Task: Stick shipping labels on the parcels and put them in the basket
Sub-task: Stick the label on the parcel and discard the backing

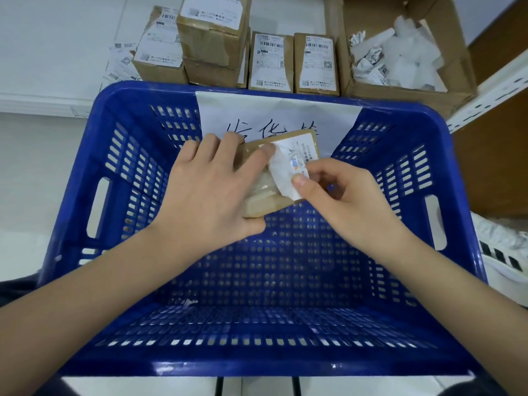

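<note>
Over one blue basket, left hand grips one parcel; right hand pinches its label.

The blue basket gapes open-topped, its floor bare; stacked labelled boxes crowd behind it.

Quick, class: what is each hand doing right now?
Left hand: holds the parcel above the blue basket.
Right hand: pinches the shipping label, part-stuck on the parcel.
</note>
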`<action>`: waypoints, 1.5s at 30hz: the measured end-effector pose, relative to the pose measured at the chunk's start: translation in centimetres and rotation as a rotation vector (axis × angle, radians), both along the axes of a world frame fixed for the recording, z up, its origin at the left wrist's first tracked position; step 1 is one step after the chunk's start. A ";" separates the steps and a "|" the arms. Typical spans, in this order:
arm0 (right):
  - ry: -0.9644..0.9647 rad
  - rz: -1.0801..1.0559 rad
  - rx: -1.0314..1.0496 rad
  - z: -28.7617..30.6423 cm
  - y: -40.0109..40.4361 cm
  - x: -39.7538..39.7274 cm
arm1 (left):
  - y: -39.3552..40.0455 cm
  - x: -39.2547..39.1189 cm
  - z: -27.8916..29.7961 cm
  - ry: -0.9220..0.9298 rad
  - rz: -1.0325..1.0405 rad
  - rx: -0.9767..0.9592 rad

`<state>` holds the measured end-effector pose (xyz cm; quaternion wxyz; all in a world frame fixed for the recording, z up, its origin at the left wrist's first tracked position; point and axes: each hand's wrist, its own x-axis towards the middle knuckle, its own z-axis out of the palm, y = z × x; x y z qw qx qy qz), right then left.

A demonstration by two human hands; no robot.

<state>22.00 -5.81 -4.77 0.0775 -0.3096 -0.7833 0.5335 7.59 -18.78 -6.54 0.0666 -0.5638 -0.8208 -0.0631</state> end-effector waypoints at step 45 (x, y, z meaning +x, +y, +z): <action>0.014 -0.009 0.760 -1.4 -0.3 0.4 | 0.3 0.2 -0.3 -0.051 -0.161 0.031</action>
